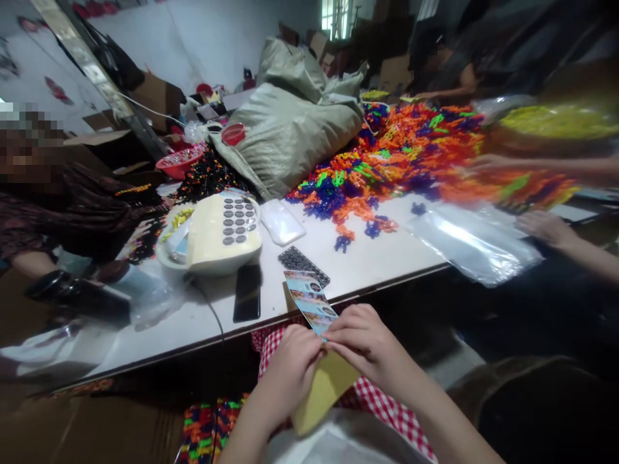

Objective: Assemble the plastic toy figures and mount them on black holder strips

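"Where are the two hands?"

"Close together, just in front of the tabletop (377,267). The right hand (352,336) pinches the lower end of a printed card (309,298), thumb and fingers pressed together. The left hand (300,353) has its fingers curled in, gripping the edge of a yellow sheet (323,386)."

"Are those two pieces joined?"

"I cannot tell; the fingertips cover the place where they meet. The card slants up from there, its far end by the tabletop's edge, and the sheet hangs below, between the wrists, over a red-and-white checked cloth (394,419)."

"What lies nearby?"

"A black dotted strip (304,265) just beyond the card, and a dark phone (247,293) left of it. Behind the phone is a white bowl (215,265), with a cream sheet of dark round spots (207,235) across it."

"And farther back?"

"Heaped colorful plastic pieces (353,174), beside a bulging sack (290,125)."
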Tool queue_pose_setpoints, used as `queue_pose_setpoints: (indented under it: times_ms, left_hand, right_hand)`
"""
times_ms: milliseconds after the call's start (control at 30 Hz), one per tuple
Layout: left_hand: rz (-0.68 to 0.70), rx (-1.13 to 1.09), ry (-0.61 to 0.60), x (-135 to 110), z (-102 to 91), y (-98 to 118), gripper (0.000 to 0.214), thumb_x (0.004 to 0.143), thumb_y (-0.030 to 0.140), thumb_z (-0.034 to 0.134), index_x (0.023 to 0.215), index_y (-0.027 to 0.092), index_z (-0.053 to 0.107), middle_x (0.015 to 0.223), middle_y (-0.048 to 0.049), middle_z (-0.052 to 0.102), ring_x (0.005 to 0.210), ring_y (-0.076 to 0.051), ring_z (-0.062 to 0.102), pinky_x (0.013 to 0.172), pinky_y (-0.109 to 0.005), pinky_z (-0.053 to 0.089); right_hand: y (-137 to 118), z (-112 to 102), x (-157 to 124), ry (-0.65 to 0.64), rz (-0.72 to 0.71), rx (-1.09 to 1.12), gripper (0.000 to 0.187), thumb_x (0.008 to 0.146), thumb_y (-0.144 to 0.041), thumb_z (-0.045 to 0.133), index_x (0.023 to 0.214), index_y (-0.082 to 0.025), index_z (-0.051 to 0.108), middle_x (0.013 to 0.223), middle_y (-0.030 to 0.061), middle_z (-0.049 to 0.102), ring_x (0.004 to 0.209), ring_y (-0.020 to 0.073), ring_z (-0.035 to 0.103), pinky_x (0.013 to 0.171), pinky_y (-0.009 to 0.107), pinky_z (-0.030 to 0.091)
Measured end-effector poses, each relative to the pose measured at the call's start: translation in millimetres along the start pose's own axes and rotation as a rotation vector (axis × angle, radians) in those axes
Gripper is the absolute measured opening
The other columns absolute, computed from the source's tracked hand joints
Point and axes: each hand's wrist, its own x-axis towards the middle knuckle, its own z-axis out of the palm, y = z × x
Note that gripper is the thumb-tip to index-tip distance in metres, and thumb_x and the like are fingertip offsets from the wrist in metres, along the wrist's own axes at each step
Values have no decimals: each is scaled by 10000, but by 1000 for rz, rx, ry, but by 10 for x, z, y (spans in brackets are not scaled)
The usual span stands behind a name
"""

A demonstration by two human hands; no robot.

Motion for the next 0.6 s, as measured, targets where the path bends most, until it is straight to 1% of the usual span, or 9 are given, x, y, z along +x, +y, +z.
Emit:
queue_pose_setpoints:
  times_ms: [133, 200, 267, 333, 433, 467, 500, 567, 600]
  left_hand:
    - [115, 105, -55, 88, -203, 115, 229, 859, 92, 352, 811, 186, 555, 830, -38, 593, 847, -159, 502, 942, -362, 337]
    - [135, 137, -93, 141, -333, 162, 217, 862, 106, 355, 822, 189, 551, 846, -42, 597, 862, -162, 505, 916, -342, 359]
    - [135, 170, -119, 193, -508, 210, 193, 867, 134, 364, 825, 185, 545, 833, -45, 593, 832, -162, 510, 835, -306, 398]
    - [126, 196, -142, 256, -760, 267, 164, 867, 168, 388, 858, 184, 551, 848, -44, 599, 811, -160, 523, 774, -280, 413]
    - [85, 206, -203, 422, -1322, 332, 190, 860, 206, 409, 947, 201, 578, 927, -40, 619, 837, -163, 552, 745, -250, 429]
    - [53, 203, -209, 506, -1554, 323, 204, 855, 217, 416, 963, 203, 588, 932, -36, 623, 846, -166, 559, 738, -240, 436]
    - [11, 212, -172, 603, -1801, 286, 204, 838, 239, 448, 969, 200, 599, 928, -32, 626, 849, -173, 562, 738, -235, 442]
    - [-100, 223, -40, 816, -2294, 116, 267, 777, 284, 541, 1019, 187, 600, 975, -26, 624, 884, -191, 562, 744, -227, 453]
    - [-165, 213, 21, 916, -2517, -16, 310, 758, 303, 562, 1039, 174, 591, 962, -22, 626, 864, -188, 567, 711, -219, 462]
  right_hand:
    - [-40, -50, 17, 39, 138, 175, 144, 825, -227, 569, 754, -228, 694, 754, 32, 684, 738, 156, 584, 696, 314, 428]
    - [-42, -44, 10, 124, 284, 310, 151, 798, -265, 598, 691, -219, 694, 741, 38, 680, 738, 167, 599, 691, 305, 456]
    - [-14, -34, 0, 319, 488, 475, 161, 758, -321, 636, 659, -204, 687, 731, 41, 674, 715, 169, 608, 662, 289, 479]
    - [55, -47, -4, 623, 677, 657, 186, 689, -378, 689, 666, -193, 678, 709, 32, 667, 681, 161, 610, 633, 274, 494]
    - [235, -150, -18, 1084, 783, 862, 271, 556, -393, 766, 690, -185, 655, 659, -2, 646, 642, 130, 600, 627, 251, 507]
    - [309, -203, -35, 1197, 783, 884, 282, 532, -374, 774, 693, -184, 643, 655, -12, 638, 637, 119, 595, 630, 243, 508]
    - [386, -260, -63, 1288, 781, 874, 278, 525, -354, 772, 694, -185, 630, 660, -19, 629, 636, 111, 590, 631, 238, 508]
    - [528, -370, -153, 1361, 783, 759, 244, 566, -339, 732, 732, -201, 618, 707, -12, 625, 663, 120, 593, 631, 251, 515]
    - [586, -415, -210, 1344, 781, 670, 228, 600, -350, 700, 759, -210, 615, 742, 4, 627, 688, 139, 599, 631, 275, 521]
